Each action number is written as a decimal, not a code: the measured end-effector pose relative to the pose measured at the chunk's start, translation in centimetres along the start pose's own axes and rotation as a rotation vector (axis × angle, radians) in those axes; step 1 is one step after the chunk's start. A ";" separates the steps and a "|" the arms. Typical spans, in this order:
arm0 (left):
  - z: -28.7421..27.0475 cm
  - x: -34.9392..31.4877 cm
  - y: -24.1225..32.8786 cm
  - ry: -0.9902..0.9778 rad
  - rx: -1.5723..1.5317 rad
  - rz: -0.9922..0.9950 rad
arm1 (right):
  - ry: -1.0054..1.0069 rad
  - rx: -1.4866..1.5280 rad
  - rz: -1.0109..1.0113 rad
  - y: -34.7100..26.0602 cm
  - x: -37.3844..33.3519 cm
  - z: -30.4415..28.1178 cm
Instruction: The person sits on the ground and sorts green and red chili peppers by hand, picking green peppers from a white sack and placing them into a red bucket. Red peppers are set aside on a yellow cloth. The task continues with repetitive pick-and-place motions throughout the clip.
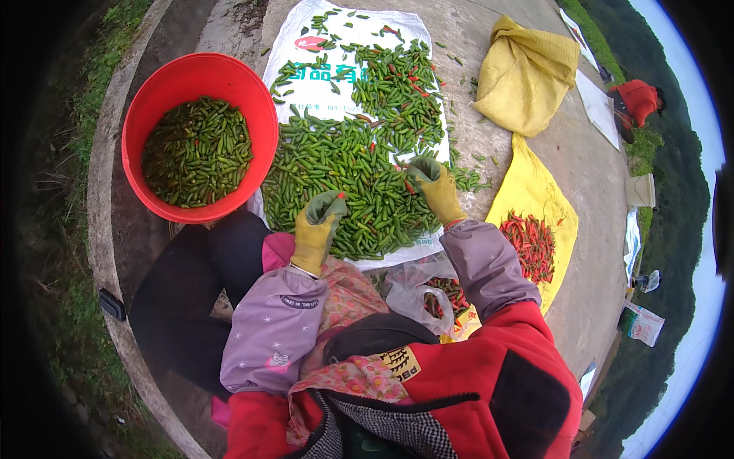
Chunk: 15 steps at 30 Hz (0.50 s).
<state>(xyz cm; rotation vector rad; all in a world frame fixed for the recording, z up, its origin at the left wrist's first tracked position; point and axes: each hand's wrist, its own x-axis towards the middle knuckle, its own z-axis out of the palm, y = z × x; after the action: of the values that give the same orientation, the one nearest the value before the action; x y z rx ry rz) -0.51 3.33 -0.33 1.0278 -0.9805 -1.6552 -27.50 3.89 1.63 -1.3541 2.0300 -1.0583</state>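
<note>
The left hand (317, 226), in a yellow glove with grey-green coated fingers, is above the near part of a broad layer of slender green peppers (321, 161). Its thumb and fingers close in a pinch, apparently on a small red pepper (342, 196), of which only the tip shows. The right hand (436, 187), gloved alike, has its fingers curled over the layer's right side. A dark reddish pepper (409, 186) shows at these fingertips; whether they grip it or it lies beneath them cannot be told.

The layer rests on a white printed plastic sheet (315, 107), below and beyond both sets of fingers. To the left of the left fingers, a round red plastic bucket (229, 80) contains a quantity of green peppers. To the right of the right fingers and nearer the body, a pile of red peppers (529, 246) lies on a flat yellow cloth (516, 183).

Progress, as judged: separation by colour is partly complete. The bucket and the red pile represent finished portions; the layer, with scattered red pieces among the green, is the portion outstanding.
</note>
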 end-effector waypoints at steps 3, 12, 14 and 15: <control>0.1 0.1 -0.3 -0.046 -0.180 -0.165 | 0.009 -0.152 0.145 1.5 0.6 -2.5; -0.4 -0.3 -0.4 -0.019 -0.144 -0.166 | -0.284 -0.659 -0.133 1.9 -1.3 0.9; -0.4 -0.3 -0.3 -0.002 -0.146 -0.169 | -0.296 -0.373 0.028 2.2 -1.0 0.2; -0.4 -0.2 -0.2 -0.004 -0.163 -0.177 | -0.309 -0.077 0.198 2.4 -0.7 -0.5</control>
<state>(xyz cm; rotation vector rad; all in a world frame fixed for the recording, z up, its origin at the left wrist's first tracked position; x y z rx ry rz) -0.13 3.55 -0.60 1.0251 -0.7608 -1.8499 -28.92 5.26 -0.01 -1.2366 1.9395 -0.6474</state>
